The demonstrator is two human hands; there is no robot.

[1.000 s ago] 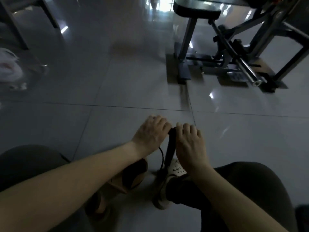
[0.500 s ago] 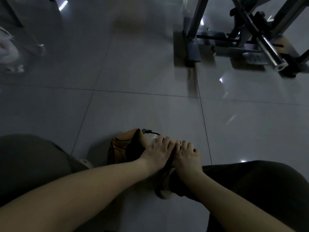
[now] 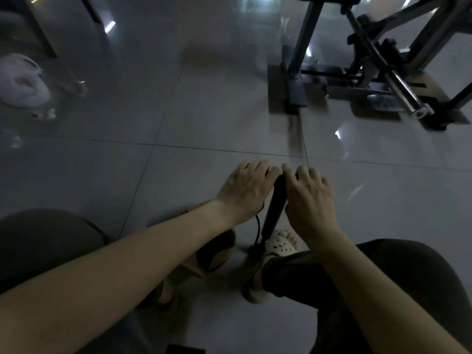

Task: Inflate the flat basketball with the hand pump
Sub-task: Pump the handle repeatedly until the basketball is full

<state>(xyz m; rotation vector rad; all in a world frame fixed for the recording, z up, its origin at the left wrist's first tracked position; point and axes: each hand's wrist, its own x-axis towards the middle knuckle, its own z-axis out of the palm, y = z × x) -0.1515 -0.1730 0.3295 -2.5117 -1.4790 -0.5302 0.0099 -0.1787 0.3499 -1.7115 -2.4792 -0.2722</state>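
Tiled floor [image 3: 204,123], gym frame [image 3: 370,80] far R, white bag [image 3: 23,85] far L: same layout as 0.5 s ago, but the view has tipped up a bit.

Ball [image 3: 217,251] lies on the floor under the L forearm, just L of the pump. It's brown, caved in and folded, and looks no rounder than 0.5 s ago.

Pump [image 3: 274,210]: here's the change. Half a sec back the handle was pushed right down by the foot; now it's up again, with the black barrel showing between the wrists, approx as at 1 s ago. So one full stroke is done and the next is ready. The sandal [image 3: 281,245] is at the pump base, prob pinning it.

L hand [image 3: 245,192] and R hand [image 3: 309,203] sit side by side on the handle, knuckles up, fingers curled over its far side and gripping it. The handle itself is mostly hidden.

Hose [image 3: 258,226] loops from the pump toward the ball; the needle end isn't visible.

Judgement: mid-pumping, early on, many strokes left.
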